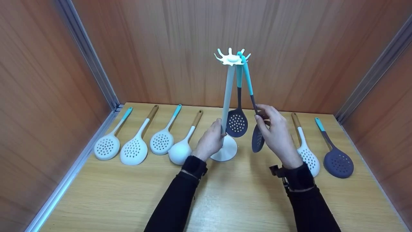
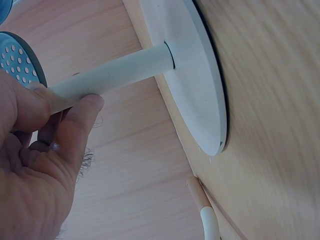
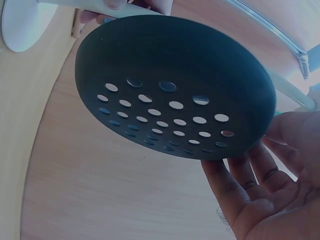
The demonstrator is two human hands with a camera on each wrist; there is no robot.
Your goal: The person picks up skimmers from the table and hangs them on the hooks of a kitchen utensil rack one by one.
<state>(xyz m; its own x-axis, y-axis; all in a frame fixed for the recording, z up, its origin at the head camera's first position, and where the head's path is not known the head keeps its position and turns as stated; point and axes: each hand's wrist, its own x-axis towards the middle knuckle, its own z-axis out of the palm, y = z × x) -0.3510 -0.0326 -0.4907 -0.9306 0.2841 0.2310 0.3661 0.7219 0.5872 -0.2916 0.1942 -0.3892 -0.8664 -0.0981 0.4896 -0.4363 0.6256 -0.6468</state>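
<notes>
A white utensil stand [image 1: 228, 100] has a round base and a crown of hooks at its top. My left hand [image 1: 210, 139] grips its pole above the base; in the left wrist view thumb and fingers close round the pole [image 2: 117, 72]. With my right hand [image 1: 274, 131] I pinch a dark skimmer [image 1: 247, 77] by its shaft just above the perforated head. The top of its turquoise handle is up at the hooks. In the right wrist view the skimmer's head [image 3: 175, 55] fills the middle. Beside the pole hangs a second dark skimmer [image 1: 237, 124].
Left of the stand lie two turquoise-handled white skimmers [image 1: 107, 147] [image 1: 162, 141], a wooden-handled white skimmer [image 1: 134, 150] and a white ladle [image 1: 180, 151]. At right lie another white skimmer [image 1: 309, 159] and a dark skimmer [image 1: 338, 162]. Wooden panels [image 1: 167, 51] enclose the table.
</notes>
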